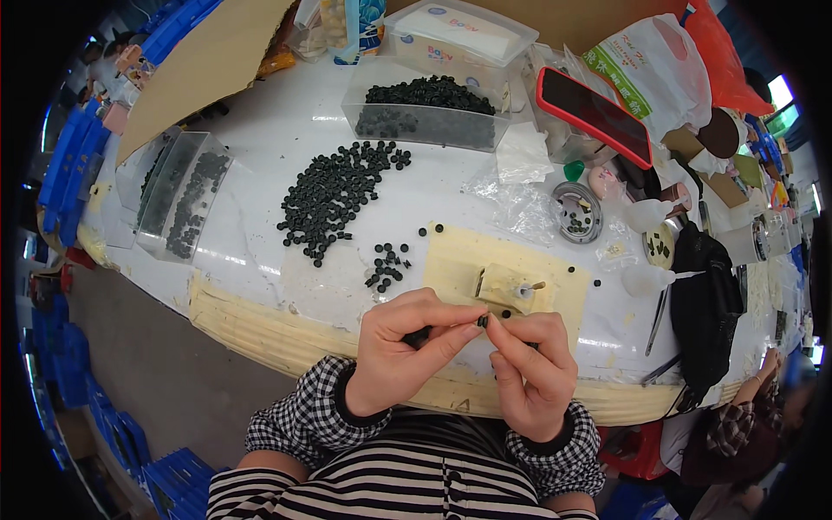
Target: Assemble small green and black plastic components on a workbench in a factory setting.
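Observation:
Between the finger and thumb of my left hand (407, 342) is a small black round part (483, 321). The forefinger of my right hand (537, 368) presses against it from the other side. My right hand's other fingers are curled, with dark bits showing among them, and more black parts (418, 336) show in my left palm. Just beyond my fingertips stands a small tape-wrapped block (507, 288) with a short pin on top, on a yellowish sheet (446, 260). Left of it lie a few loose black parts (386, 267) and a large heap of them (329, 195).
Behind the heap is a clear bin (429, 126) of black parts; another clear bin (184, 195) stands at left. A red-cased phone (594, 113), a round dish (576, 212), white squeeze bottles (648, 279), tweezers (656, 322) and a black cloth bag (700, 303) lie to the right.

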A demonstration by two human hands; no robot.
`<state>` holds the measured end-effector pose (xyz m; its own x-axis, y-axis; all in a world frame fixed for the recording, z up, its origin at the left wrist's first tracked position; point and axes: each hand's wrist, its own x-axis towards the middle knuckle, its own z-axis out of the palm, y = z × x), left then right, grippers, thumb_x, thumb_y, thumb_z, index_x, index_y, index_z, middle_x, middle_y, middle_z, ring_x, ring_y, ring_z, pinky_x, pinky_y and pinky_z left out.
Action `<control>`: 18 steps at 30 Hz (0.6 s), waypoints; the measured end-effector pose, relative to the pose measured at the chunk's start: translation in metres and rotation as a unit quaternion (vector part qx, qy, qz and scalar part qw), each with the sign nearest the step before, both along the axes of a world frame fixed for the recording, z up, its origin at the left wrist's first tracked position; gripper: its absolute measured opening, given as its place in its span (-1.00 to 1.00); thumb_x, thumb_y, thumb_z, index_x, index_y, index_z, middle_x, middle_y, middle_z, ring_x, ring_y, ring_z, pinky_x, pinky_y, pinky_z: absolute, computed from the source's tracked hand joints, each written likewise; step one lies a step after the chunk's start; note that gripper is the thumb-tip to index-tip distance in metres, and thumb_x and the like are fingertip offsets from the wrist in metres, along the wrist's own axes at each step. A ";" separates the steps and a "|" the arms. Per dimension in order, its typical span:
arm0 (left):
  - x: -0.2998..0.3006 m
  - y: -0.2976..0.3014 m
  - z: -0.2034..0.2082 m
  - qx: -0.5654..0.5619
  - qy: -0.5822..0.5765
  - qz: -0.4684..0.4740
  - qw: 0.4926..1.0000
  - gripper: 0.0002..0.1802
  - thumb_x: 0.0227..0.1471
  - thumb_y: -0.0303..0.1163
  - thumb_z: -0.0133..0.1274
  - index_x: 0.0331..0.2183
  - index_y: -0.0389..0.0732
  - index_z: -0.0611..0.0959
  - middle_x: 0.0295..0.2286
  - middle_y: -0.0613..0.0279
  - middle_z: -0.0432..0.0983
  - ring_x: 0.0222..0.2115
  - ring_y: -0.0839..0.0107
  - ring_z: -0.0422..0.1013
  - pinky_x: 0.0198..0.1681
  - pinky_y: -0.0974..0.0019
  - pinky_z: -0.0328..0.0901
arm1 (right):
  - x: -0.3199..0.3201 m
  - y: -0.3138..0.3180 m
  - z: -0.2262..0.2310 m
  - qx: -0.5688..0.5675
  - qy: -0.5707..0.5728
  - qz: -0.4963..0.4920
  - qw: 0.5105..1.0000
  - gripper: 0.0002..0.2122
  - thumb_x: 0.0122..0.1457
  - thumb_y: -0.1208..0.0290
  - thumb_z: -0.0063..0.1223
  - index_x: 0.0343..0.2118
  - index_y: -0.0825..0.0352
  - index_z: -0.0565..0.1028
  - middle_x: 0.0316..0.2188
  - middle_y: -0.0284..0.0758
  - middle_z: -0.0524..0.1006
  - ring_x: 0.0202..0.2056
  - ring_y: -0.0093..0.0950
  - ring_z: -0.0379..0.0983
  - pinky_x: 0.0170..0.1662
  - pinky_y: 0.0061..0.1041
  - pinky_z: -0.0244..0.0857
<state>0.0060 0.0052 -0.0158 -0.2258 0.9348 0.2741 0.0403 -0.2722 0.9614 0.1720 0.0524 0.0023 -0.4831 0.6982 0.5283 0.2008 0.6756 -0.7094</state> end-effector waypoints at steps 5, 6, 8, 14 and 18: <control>-0.001 0.000 -0.001 -0.002 -0.008 0.000 1.000 -0.75 -0.09 -0.62 0.19 -0.26 -0.24 0.69 -0.65 0.42 0.32 -0.63 0.69 0.19 -0.57 0.57 0.07 | 0.000 0.001 0.000 0.009 -0.003 0.003 1.000 -0.64 -0.13 0.63 0.20 -0.17 0.35 0.58 -0.38 -0.33 0.50 -0.38 -0.39 0.33 -0.30 -0.49 0.25; -0.001 0.000 -0.001 0.000 -0.009 0.000 1.000 -0.74 -0.09 -0.62 0.19 -0.26 -0.24 0.69 -0.65 0.41 0.32 -0.63 0.69 0.19 -0.57 0.57 0.07 | 0.000 0.001 0.000 0.011 -0.003 0.005 1.000 -0.64 -0.12 0.64 0.20 -0.16 0.34 0.58 -0.38 -0.33 0.50 -0.38 -0.39 0.33 -0.30 -0.49 0.25; 0.000 0.000 -0.001 0.007 0.004 0.006 1.000 -0.74 -0.10 -0.62 0.20 -0.26 -0.24 0.70 -0.65 0.41 0.33 -0.63 0.68 0.19 -0.58 0.57 0.07 | -0.001 0.002 0.000 0.013 -0.003 0.011 1.000 -0.65 -0.11 0.64 0.20 -0.16 0.34 0.58 -0.37 -0.33 0.50 -0.38 -0.39 0.33 -0.30 -0.49 0.25; 0.000 -0.001 0.002 0.030 0.047 0.025 0.998 -0.71 -0.13 -0.64 0.21 -0.26 -0.23 0.70 -0.65 0.39 0.35 -0.64 0.68 0.19 -0.61 0.60 0.05 | 0.001 0.001 -0.004 -0.024 0.017 0.030 0.999 -0.66 -0.08 0.64 0.19 -0.16 0.35 0.58 -0.38 -0.33 0.51 -0.39 -0.39 0.34 -0.32 -0.50 0.25; -0.001 -0.001 0.001 0.021 0.040 0.017 0.999 -0.72 -0.12 -0.64 0.21 -0.26 -0.23 0.70 -0.66 0.40 0.34 -0.65 0.69 0.18 -0.61 0.59 0.05 | 0.001 0.001 -0.004 -0.025 0.013 0.030 0.999 -0.65 -0.09 0.64 0.19 -0.16 0.35 0.58 -0.37 -0.32 0.51 -0.39 -0.39 0.34 -0.32 -0.49 0.25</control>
<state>0.0050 0.0043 -0.0148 -0.2329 0.9143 0.3315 0.1261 -0.3096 0.9425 0.1734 0.0538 -0.0018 -0.5113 0.6940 0.5068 0.1414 0.6496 -0.7470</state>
